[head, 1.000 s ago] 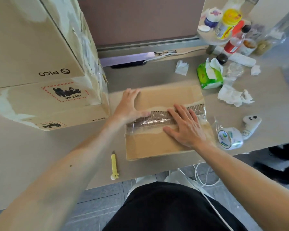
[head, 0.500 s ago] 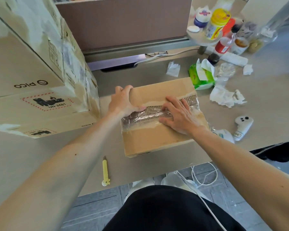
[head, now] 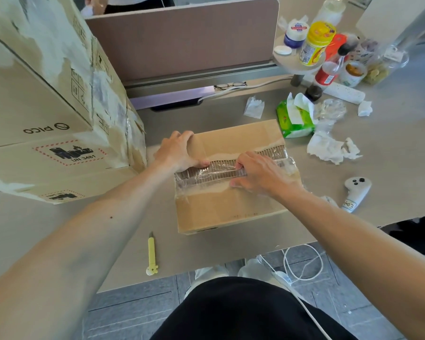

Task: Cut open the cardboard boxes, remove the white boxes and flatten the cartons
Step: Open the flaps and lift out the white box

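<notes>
Head view: small carton (head: pixel 226 209) lies flat on worktop (head: pixel 201 249), middle, near the front edge. Left hand (head: pixel 179 153) grips the carton's far-left edge, fingers curled over it, thumb on the torn seam. Right hand (head: pixel 263 175) has fingers curled tight, pinching clear tape (head: pixel 206 173) along the seam. Yellow cutter (head: pixel 152 251) lies untouched at the front edge, left of the carton. Large carton (head: pixel 47 114) stands at the left edge.

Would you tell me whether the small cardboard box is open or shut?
Shut: the small cardboard box has flat flaps, clear tape across its seam.
</notes>
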Action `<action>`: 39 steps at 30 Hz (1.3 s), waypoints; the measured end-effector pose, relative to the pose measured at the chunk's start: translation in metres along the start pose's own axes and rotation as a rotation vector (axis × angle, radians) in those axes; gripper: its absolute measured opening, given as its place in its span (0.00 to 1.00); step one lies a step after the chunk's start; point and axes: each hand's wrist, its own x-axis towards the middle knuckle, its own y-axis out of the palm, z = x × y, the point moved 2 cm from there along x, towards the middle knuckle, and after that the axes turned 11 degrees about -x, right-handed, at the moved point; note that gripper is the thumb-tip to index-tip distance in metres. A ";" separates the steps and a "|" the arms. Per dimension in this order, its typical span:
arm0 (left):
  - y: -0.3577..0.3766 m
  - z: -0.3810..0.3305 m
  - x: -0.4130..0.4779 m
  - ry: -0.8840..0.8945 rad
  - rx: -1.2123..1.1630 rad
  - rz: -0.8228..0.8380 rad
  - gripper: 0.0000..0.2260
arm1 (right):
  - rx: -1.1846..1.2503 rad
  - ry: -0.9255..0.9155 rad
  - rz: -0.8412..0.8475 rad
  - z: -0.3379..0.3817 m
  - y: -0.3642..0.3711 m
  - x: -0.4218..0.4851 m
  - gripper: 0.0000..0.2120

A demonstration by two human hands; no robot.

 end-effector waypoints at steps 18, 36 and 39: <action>0.003 -0.015 0.003 0.291 0.269 0.050 0.42 | 0.132 0.000 0.035 0.000 -0.054 -0.073 0.16; 0.006 -0.032 0.000 0.442 0.453 0.138 0.40 | -0.078 0.330 0.136 -0.026 0.055 -0.076 0.36; -0.024 -0.046 0.006 0.423 0.290 0.288 0.34 | -0.103 0.333 0.127 -0.026 0.057 -0.074 0.36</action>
